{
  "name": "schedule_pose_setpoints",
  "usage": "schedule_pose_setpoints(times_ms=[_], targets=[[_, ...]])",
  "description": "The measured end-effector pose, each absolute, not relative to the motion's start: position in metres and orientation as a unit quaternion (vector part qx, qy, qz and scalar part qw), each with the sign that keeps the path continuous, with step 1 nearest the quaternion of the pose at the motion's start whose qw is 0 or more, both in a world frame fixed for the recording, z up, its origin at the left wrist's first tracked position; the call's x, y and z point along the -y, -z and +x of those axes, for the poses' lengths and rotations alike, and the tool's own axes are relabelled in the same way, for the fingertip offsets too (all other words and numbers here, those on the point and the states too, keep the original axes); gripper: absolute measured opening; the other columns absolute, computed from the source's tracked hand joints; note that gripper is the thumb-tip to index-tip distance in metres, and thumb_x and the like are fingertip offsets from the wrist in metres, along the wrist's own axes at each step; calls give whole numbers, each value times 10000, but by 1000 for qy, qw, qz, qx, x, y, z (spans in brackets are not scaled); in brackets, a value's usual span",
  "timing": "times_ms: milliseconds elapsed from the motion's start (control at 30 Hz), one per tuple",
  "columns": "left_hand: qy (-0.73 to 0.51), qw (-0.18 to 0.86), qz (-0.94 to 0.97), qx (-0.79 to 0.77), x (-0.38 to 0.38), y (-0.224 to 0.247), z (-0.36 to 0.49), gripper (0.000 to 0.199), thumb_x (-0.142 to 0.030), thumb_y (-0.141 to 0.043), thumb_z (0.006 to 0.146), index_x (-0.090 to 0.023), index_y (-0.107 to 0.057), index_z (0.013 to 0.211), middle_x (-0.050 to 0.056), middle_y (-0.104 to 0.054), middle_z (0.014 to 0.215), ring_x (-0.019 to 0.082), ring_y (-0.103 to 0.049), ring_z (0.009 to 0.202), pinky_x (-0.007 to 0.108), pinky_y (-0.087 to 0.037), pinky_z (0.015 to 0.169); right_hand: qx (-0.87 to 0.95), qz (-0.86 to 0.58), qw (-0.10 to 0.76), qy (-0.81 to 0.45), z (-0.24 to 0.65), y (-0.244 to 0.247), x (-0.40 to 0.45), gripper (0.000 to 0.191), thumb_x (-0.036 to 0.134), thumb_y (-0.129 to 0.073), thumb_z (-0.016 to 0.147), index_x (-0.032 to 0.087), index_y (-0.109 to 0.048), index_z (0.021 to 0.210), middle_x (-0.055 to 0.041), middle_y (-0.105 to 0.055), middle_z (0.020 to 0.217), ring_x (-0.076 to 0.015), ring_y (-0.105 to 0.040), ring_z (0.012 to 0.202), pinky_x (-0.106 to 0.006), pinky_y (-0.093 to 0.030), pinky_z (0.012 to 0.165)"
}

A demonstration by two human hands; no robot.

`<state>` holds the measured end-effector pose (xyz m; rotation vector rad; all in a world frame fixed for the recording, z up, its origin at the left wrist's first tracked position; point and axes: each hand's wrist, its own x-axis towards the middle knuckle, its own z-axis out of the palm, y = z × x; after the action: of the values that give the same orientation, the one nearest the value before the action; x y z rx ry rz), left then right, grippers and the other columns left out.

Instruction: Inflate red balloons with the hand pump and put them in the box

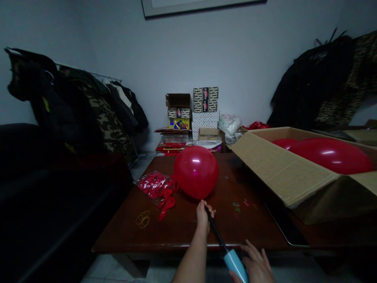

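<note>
Three round, glossy red latex balloons stand full — one (196, 172) just ahead of the left hand (203, 217), which is closed on a black pump tube (216, 232), two (331, 155) in an open cardboard carton (282, 165) right of that grip — while flat red balloons (153, 184) remain bagged left of it and the right hand (257, 264) spreads beside a pale-blue plastic pump barrel (235, 264), its hold unclear.

Glossy latex balloon (196, 172); polished wood table (244, 230); matt cardboard box (279, 169).
</note>
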<state>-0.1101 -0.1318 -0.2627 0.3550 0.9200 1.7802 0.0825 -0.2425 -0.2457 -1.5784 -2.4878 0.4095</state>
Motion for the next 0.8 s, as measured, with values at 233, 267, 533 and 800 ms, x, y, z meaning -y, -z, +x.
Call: schedule_pose_setpoints(times_ms=[233,267,533,800], targets=[[-739,534,153,-382,128,269,-111,376,-556,-536,710,-221,-367,682,-96,-436,405,67,-344,279,280,-420,494,813,-549,146,-130,37,224,216,463,564,-427,780,201,-668,936,-110,-521,1248,-302,-326,1276,-537,-146,1056],[-738,534,154,-382,128,270,-111,376,-557,-534,711,-222,-366,683,-97,-432,402,68,-341,277,278,-417,487,811,-551,151,-126,31,222,212,458,555,-430,780,191,-669,919,-116,-522,1245,-303,-326,1275,-534,-149,1055],[-726,532,158,-406,125,270,-112,355,-546,-510,728,-223,-366,689,-101,-420,391,70,-341,262,272,-410,460,806,-558,157,-119,21,225,204,432,534,-472,757,174,-663,901,-122,-544,1209,-305,-346,1258,-533,-145,1055],[-729,519,170,-413,130,268,-110,376,-552,-533,704,-219,-363,667,-101,-433,398,64,-350,259,272,-409,476,811,-550,161,-120,43,234,224,434,540,-492,752,175,-659,917,-127,-563,1186,-315,-363,1251,-542,-162,1054]])
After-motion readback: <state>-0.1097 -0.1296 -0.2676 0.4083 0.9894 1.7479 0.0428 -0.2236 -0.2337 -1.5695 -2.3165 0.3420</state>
